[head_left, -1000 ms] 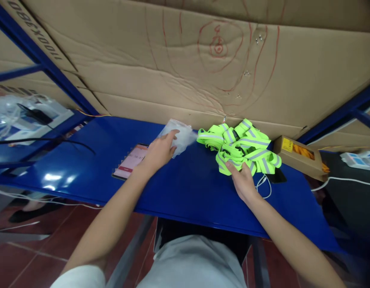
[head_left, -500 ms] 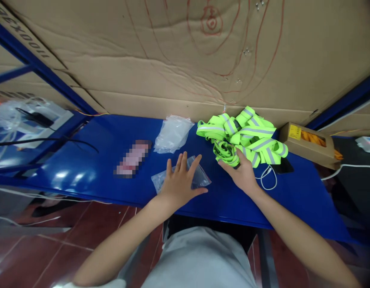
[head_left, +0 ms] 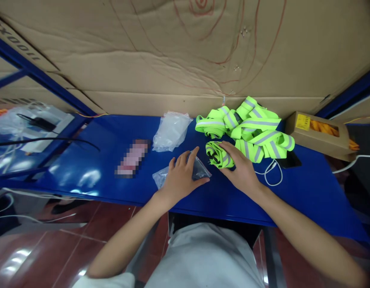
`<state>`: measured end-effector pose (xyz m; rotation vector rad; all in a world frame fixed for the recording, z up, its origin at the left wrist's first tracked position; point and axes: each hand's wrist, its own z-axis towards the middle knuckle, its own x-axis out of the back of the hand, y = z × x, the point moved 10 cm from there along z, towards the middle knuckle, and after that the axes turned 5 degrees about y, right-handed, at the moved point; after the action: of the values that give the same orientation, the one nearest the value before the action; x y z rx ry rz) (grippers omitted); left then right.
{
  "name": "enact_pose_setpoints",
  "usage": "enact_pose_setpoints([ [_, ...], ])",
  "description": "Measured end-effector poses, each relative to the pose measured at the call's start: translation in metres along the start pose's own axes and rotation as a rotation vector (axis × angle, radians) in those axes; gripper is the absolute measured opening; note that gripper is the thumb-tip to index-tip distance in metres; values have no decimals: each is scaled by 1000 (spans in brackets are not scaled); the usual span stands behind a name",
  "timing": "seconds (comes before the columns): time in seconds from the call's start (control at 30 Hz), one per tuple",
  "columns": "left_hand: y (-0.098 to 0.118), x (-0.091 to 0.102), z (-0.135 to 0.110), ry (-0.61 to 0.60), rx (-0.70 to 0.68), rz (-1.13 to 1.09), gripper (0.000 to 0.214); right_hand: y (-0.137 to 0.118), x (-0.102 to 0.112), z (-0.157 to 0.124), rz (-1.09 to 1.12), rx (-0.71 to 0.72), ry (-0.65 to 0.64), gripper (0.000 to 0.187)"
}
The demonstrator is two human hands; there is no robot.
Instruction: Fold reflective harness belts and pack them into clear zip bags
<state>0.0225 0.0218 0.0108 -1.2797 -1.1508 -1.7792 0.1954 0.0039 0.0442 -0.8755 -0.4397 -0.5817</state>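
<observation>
My right hand is closed on a rolled neon-yellow reflective strap, gripping it from the right side just above the table. Behind it lies a loose heap of the same neon straps with grey reflective bands. My left hand, fingers stretched out, rests over a clear zip bag and covers its middle. A stack of clear plastic bags lies flat beyond the left hand.
All this is on a blue table. A pixelated pink item lies on the left. At the right are a white cable, a dark phone and a cardboard box with orange contents. A cardboard panel stands behind.
My right hand has moved slightly left with the rolled strap, which now sits apart from the heap. My left hand's fingers have drawn a little closer together over the bag.
</observation>
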Motion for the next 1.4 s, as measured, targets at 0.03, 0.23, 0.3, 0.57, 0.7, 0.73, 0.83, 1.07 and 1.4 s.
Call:
enact_pose_setpoints([
  [0.03,4,6,0,42,-23,-34,103,1,1,0,-19,8,5,67],
  [0.23,21,37,-7,244,-130,-167,112,-7,2,1,-196,143,1,70],
  [0.3,23,37,-7,262,-130,-178,113,-15,-3,-1,-269,217,-45,71],
  [0.57,27,15,-4,118,-128,-222,115,-53,-20,-15,-501,544,-161,45],
  [0.7,21,10,-3,-17,-49,-355,119,-60,-14,-18,-488,652,-120,38],
  [0.73,19,9,-3,-49,-31,-390,121,-61,-12,-18,-479,665,-115,38],
  [0.83,15,7,-3,-114,8,-452,131,-66,-8,-19,-458,698,-120,37],
  [1.07,25,0,-7,-192,-105,-483,132,-81,-14,-25,-418,754,-107,29],
  [1.4,17,6,-6,-301,-5,-802,120,-50,-5,-10,117,365,-207,40],
])
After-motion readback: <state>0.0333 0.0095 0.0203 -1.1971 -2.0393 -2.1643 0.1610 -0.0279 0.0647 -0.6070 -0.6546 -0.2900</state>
